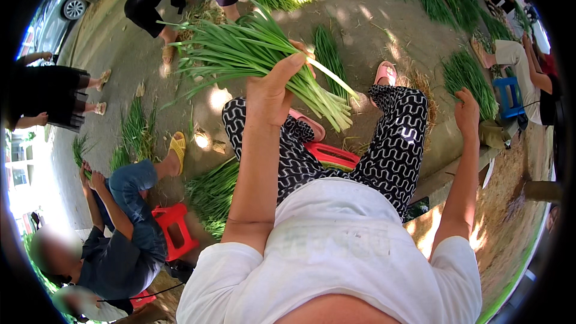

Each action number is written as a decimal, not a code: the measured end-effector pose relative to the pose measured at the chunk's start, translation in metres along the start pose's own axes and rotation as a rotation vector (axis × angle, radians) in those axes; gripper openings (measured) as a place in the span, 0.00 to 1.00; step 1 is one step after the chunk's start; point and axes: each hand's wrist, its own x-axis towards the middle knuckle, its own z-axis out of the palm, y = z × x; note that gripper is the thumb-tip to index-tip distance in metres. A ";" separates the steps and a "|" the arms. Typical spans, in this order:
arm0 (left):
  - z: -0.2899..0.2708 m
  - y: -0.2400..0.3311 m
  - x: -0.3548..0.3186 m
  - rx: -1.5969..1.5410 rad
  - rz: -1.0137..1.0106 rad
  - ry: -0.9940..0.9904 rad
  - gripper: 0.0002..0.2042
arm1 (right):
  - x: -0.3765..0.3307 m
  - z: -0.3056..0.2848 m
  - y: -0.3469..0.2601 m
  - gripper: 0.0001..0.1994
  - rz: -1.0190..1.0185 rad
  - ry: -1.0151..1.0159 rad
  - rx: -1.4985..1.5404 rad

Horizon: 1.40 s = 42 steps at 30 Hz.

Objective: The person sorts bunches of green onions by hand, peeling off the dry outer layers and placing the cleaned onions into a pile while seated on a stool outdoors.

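Note:
My left hand (277, 84) is raised in front of me, closed around a thick bunch of Chinese chives (234, 48). The leaves fan out to the far left, and the pale stem ends point to the near right. A single stalk (336, 78) juts out apart from the other stems. Out to the right, my right hand (467, 111) hangs beside a heap of chives (471, 78). Its fingers are curled together; whether anything thin is between them is hidden.
A red plastic stool (332, 155) stands between my legs. More chives (214, 195) lie by my left leg, and another bundle (327, 54) lies ahead. A seated person (120, 228) handles chives at left; others are at the far left and right. A blue stool (509, 97) stands at right.

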 end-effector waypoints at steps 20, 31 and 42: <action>0.015 -0.014 -0.008 0.603 0.127 0.025 0.12 | 0.092 -0.088 -0.305 0.03 0.204 -0.551 1.669; 0.008 -0.016 -0.006 0.462 0.135 0.043 0.09 | 0.092 -0.081 -0.303 0.09 0.213 -0.621 1.726; 0.009 -0.009 -0.007 0.285 0.040 0.083 0.13 | 0.091 -0.077 -0.293 0.11 0.204 -0.435 1.646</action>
